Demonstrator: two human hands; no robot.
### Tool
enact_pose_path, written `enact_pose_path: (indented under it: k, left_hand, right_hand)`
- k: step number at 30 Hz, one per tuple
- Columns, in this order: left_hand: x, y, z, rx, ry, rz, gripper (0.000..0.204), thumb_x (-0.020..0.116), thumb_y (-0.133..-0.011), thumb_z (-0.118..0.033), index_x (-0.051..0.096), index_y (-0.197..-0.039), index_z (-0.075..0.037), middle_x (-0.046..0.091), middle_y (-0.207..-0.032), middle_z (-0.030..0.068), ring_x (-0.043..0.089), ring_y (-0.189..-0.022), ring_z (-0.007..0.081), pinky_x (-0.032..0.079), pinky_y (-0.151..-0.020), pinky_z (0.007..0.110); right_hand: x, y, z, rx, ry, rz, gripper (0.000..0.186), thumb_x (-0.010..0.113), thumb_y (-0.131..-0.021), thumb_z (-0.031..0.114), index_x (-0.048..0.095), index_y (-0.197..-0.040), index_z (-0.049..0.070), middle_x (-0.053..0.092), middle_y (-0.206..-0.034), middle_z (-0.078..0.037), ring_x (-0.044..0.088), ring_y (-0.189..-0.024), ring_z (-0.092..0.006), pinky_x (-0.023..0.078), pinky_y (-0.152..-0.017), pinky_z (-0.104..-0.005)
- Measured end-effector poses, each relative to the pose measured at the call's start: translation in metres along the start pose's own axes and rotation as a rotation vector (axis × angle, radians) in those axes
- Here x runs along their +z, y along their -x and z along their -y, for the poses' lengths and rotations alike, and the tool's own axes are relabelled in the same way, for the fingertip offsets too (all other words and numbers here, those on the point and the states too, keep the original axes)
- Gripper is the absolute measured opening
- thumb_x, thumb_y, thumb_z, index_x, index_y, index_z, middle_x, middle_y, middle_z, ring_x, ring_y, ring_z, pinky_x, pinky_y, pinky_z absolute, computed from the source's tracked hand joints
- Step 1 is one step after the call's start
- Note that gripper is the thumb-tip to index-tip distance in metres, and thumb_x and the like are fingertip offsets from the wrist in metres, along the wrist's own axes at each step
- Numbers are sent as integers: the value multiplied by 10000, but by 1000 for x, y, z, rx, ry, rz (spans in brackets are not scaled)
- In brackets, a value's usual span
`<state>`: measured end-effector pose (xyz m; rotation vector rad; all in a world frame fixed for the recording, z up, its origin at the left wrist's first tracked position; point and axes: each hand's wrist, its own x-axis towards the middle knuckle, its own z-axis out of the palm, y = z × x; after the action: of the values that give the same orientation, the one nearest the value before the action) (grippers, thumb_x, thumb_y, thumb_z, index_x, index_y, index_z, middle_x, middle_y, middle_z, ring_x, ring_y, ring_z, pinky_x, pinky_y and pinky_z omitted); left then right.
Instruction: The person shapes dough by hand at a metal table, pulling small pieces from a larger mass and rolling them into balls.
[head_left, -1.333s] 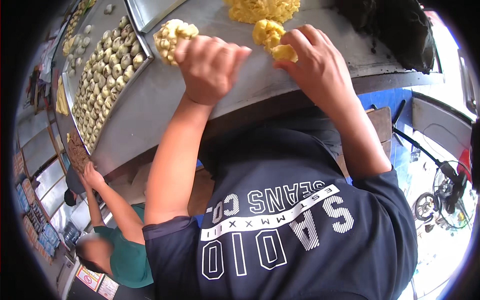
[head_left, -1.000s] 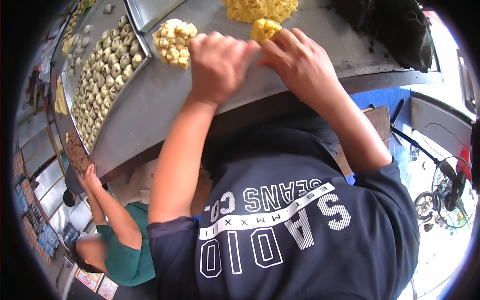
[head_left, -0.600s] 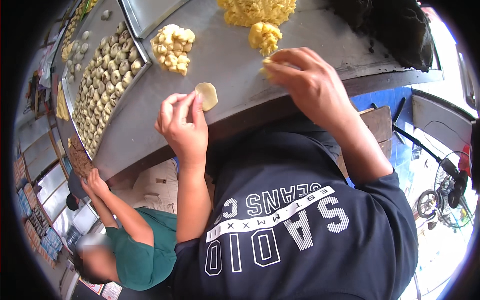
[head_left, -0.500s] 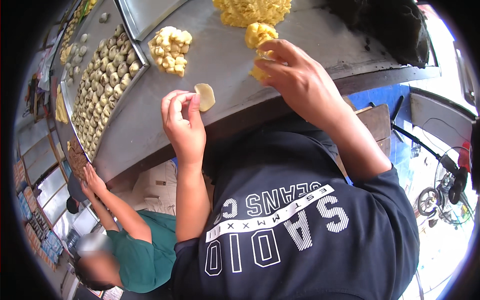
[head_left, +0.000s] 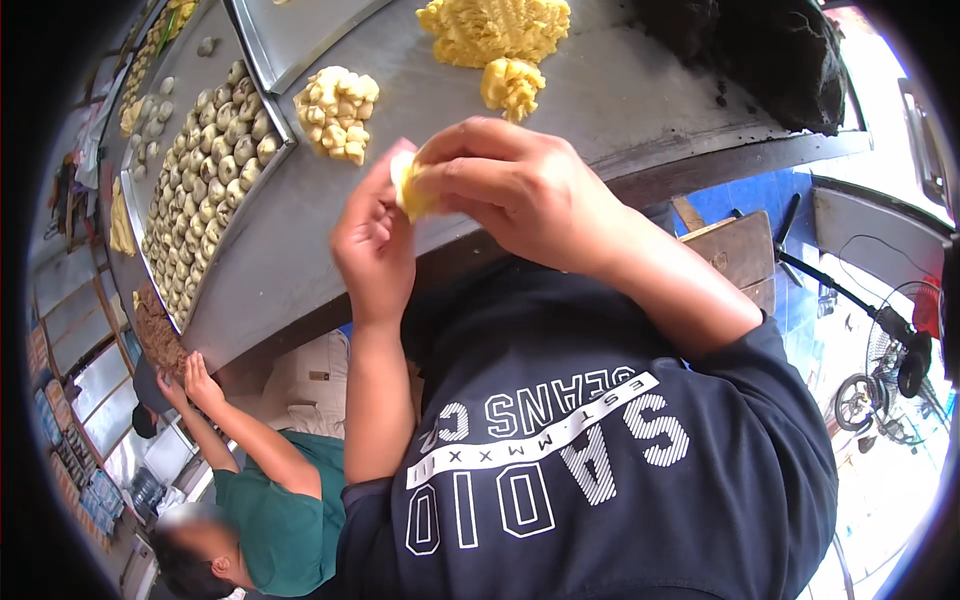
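In front of my body, at the table's near edge, both hands come together. My left hand [head_left: 372, 240] is closed round a thin, pale dough disc [head_left: 401, 172], its fingers partly smeared by motion. My right hand [head_left: 545, 190] pinches a bit of soft yellow filling [head_left: 413, 200] against the disc's face. Beyond them lies a heap of small pale dough pieces [head_left: 338, 112]. Farther right a clumpy yellow mound [head_left: 505, 30] rests on the metal tabletop [head_left: 600, 120], with a smaller yellow lump [head_left: 512, 88] at its near side.
A metal tray [head_left: 283, 135] at the left is packed with rows of round filled dough balls [head_left: 210, 180]. Another tray [head_left: 262, 60] stands at the back. Black plastic [head_left: 770, 60] covers the far right. At lower left a co-worker in a green shirt [head_left: 290, 510] reaches toward a brown mass [head_left: 158, 325].
My right hand has moved left from the yellow lump, bringing some filling onto the disc. My left hand has closed further round the disc. The co-worker's hands have shifted slightly.
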<state>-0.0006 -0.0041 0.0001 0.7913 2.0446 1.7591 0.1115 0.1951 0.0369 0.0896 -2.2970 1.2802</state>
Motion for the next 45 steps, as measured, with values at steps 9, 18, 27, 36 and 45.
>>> enact_pose_path:
  k: [9,18,27,36,45]
  left_hand:
    - [5,-20,-5,335,-665,108,394,1031,-742,-119,749,-1006,-41,770,-1019,98,764,-911,344,609,-756,446]
    - [-5,-4,-5,98,-290,452,700,1162,-595,-419,658,-933,-69,704,-800,83,686,-716,259,581,-704,394]
    - [-19,3,-17,-149,93,183,491,1008,-949,-377,685,-1150,-67,611,-899,-52,556,-794,73,499,-729,254]
    - [-47,7,3,-120,205,236,571,528,-1228,-561,671,-1333,-19,638,-1007,31,512,-785,91,403,-684,261]
    - [-46,7,15,60,259,216,354,622,-1222,-397,642,-1237,-44,635,-1112,72,510,-816,102,417,-721,259]
  right_hand:
    - [10,9,-6,-126,78,137,244,825,-834,113,828,-1078,106,757,-1133,-99,747,-1066,-328,644,-887,-454]
    - [12,-6,-2,189,-1,118,583,958,-748,93,837,-1317,134,744,-1332,-107,688,-1295,-367,596,-1086,-471]
    - [-32,-2,-19,134,507,37,299,773,-928,126,880,-1206,158,752,-1114,-93,751,-1071,-345,642,-936,-465]
    - [17,-14,-18,14,447,169,102,739,-944,140,726,-1037,99,730,-1001,-99,760,-1002,-346,648,-868,-459]
    - [-17,-16,-18,85,549,161,66,720,-948,117,705,-1000,79,732,-961,-103,759,-1016,-325,643,-876,-461]
